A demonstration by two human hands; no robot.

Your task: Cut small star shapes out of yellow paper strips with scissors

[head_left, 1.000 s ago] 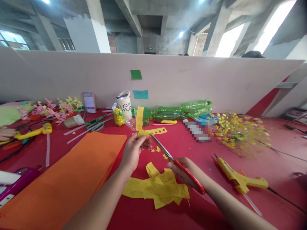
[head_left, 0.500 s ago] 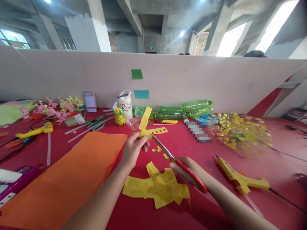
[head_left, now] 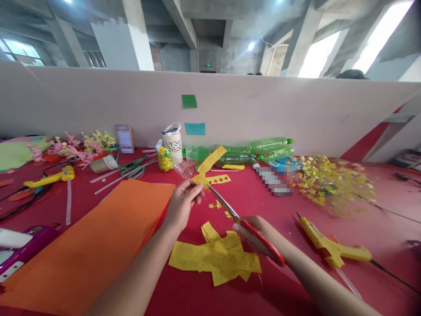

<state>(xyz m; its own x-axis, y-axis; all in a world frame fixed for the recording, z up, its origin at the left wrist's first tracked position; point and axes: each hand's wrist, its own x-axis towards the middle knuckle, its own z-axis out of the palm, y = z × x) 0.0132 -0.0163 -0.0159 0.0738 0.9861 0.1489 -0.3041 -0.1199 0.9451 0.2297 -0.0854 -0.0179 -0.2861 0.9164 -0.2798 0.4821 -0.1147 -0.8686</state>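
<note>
Between the thumb and fingers of my left hand (head_left: 188,198) is a piece of yellow paper (head_left: 210,161), one strip of it slanting up to the right. My right hand (head_left: 255,232) grips red-handled scissors (head_left: 226,205), whose blade tips meet the paper by my left fingertips. Just behind lies a yellow strip with star-shaped holes (head_left: 221,179). Several small yellow stars (head_left: 218,205) rest on the red table below the blades. Nearer to me is a loose pile of yellow paper pieces (head_left: 215,259).
Orange sheets (head_left: 95,237) lie at left. One yellow glue gun (head_left: 333,248) is at right, another (head_left: 49,177) at far left. Green plastic bottles (head_left: 237,158), a white cup (head_left: 173,145) and a yellow cutter (head_left: 233,167) stand or lie at the back. A yellow star bunch (head_left: 324,182) sits right.
The held paper has turned, its upright strip now leaning further right. My left hand has shifted slightly; the scissors stay in nearly the same place.
</note>
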